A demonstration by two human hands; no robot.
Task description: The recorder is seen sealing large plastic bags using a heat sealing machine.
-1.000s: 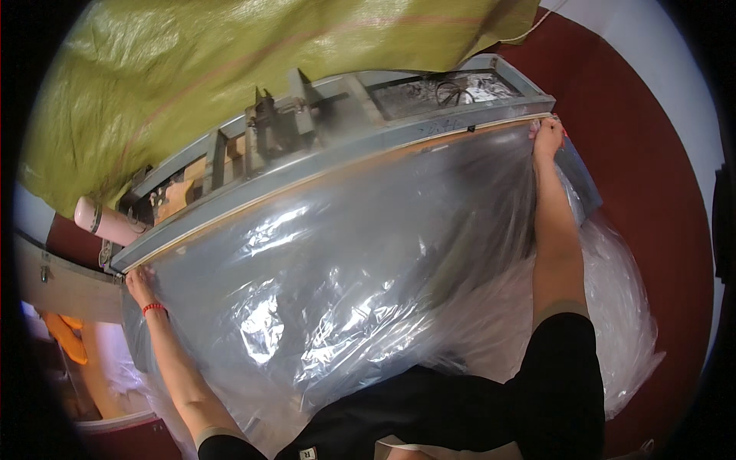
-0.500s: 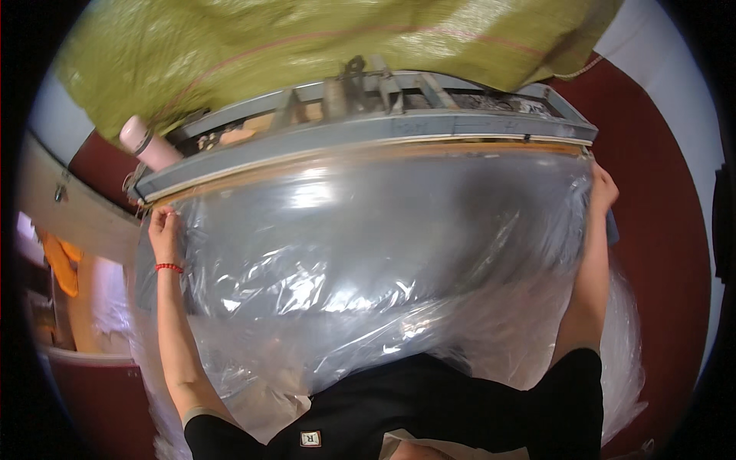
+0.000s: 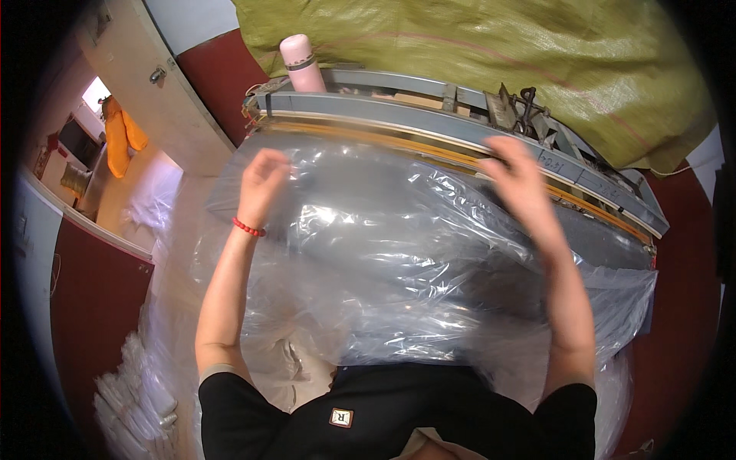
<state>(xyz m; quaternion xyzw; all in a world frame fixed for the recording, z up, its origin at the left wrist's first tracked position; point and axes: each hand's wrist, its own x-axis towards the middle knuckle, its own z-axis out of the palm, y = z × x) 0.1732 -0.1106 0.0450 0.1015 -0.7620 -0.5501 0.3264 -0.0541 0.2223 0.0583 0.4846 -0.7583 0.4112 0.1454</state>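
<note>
A wide sheet of clear plastic film (image 3: 360, 222) lies wrinkled and shiny over a grey work surface in front of me. My left hand (image 3: 264, 180), above a red bead bracelet (image 3: 248, 228), is at the film's left part. Its fingers are curled and blurred; what they hold, if anything, does not show. Over the film's far edge, close to a long grey metal frame (image 3: 368, 110), hovers my right hand (image 3: 517, 180). It is smeared by motion, its thumb and fingers apart, and nothing shows between them.
A pink bottle (image 3: 303, 67) stands at the frame's left end. Metal parts (image 3: 525, 115) sit on the frame, with a yellow-green woven sheet (image 3: 491, 54) behind. At left are a door (image 3: 146, 84) and bunched clear plastic (image 3: 134, 383).
The view has swung left. Both hands have left the film's far corners and come closer together; the right hand has opened. The film has gathered into more wrinkles on the right.
</note>
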